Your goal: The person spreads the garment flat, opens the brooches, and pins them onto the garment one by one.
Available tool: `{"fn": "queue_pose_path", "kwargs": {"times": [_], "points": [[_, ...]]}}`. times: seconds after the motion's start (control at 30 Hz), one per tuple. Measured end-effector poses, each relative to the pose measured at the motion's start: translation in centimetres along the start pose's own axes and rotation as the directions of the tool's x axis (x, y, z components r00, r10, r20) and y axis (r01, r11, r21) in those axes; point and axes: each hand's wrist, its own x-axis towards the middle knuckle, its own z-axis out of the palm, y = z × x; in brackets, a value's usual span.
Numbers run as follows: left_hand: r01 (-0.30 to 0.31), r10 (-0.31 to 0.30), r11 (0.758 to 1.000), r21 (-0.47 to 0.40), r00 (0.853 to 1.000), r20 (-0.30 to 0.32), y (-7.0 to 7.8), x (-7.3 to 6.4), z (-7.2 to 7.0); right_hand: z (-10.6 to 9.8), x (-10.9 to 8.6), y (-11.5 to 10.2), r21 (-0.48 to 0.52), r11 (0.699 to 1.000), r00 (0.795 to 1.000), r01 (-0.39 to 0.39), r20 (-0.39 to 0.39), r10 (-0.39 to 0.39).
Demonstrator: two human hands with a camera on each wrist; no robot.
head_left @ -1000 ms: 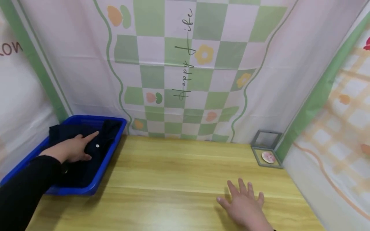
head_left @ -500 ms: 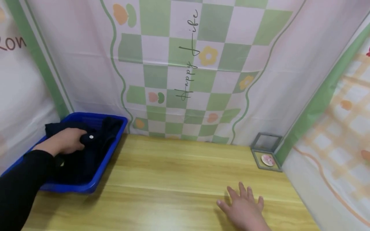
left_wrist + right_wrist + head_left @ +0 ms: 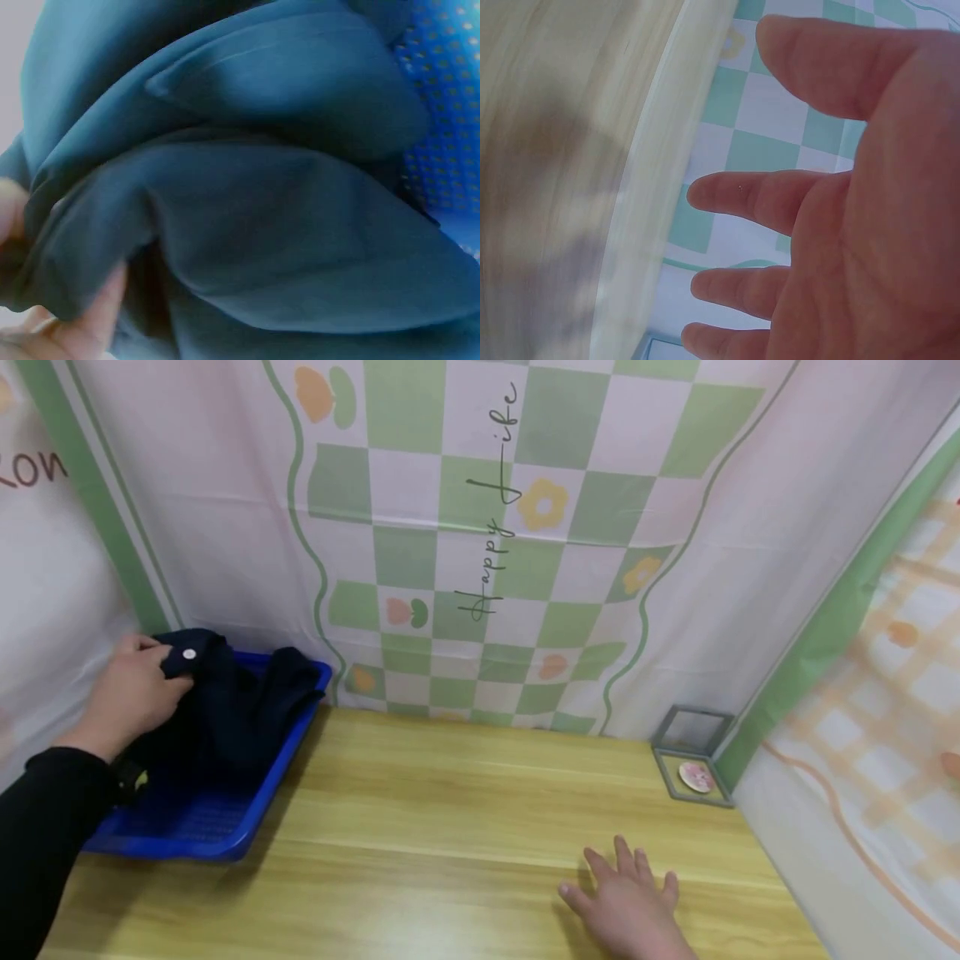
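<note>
A dark navy garment [image 3: 243, 714] with a white button bunches up in the blue plastic basket [image 3: 198, 835]; its kind cannot be told from the folds. My left hand [image 3: 127, 697] grips it near the button, lifting that part above the basket's far left side. Close up in the left wrist view, folds of the cloth [image 3: 277, 217] hang between thumb and fingers, and most of the hand is out of sight. Over the right part of the table my right hand [image 3: 628, 902] hovers with fingers spread, holding nothing. The right wrist view shows its palm and straight fingers [image 3: 742, 195].
A grey hinged frame [image 3: 693, 756] with a round pink piece stands at the table's back right corner. Printed curtains [image 3: 480, 552] enclose the wooden table [image 3: 420, 827] behind and on both sides.
From pointing fingers over the cloth, my left hand has closed on the garment and pulled it up and leftward, baring the basket's near floor. My right hand has hardly moved.
</note>
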Motion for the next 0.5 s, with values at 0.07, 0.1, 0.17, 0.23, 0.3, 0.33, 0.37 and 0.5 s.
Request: {"fn": "queue_pose_path", "kwargs": {"times": [0.07, 0.1, 0.17, 0.23, 0.3, 0.33, 0.37, 0.5], "points": [[0.041, -0.043, 0.999, -0.032, 0.997, -0.062, 0.4, 0.1, -0.3, 0.1, -0.1, 0.0, -0.001, 1.000, 1.000, 0.000, 0.001, 0.000], [0.061, -0.065, 0.997, -0.046, 0.994, -0.084, 0.6, 0.1, -0.5, 0.1, -0.1, 0.0, -0.003, 1.000, 1.000, 0.001, 0.000, -0.001], [0.093, -0.102, 0.993, -0.075, 0.986, -0.134, 1.1, 0.3, -0.8, 0.2, -0.1, 0.0, -0.006, 1.000, 1.000, 0.000, 0.000, 0.000], [0.132, -0.154, 0.981, -0.140, 0.975, -0.161, 1.6, 0.5, -1.1, 0.2, -0.2, 0.0, -0.005, 1.000, 1.000, 0.001, 0.000, -0.001], [0.182, -0.222, 0.956, -0.231, 0.962, -0.160, 2.3, 0.6, -1.5, 0.3, -0.2, -0.1, 0.002, 1.000, 1.000, 0.002, 0.002, -0.002], [0.209, -0.259, 0.937, -0.280, 0.953, -0.156, 2.7, 0.6, -1.7, 0.3, -0.3, -0.1, 0.005, 1.000, 1.000, 0.001, 0.003, -0.001], [0.236, -0.296, 0.912, -0.336, 0.944, -0.142, 3.2, 0.6, -1.9, 0.3, -0.3, -0.1, 0.009, 1.000, 1.000, 0.001, 0.004, -0.001], [0.299, -0.384, 0.808, -0.508, 0.921, -0.069, 4.9, 0.4, -2.8, 0.5, -0.3, -0.1, 0.017, 1.000, 1.000, 0.002, 0.009, -0.002]]}}
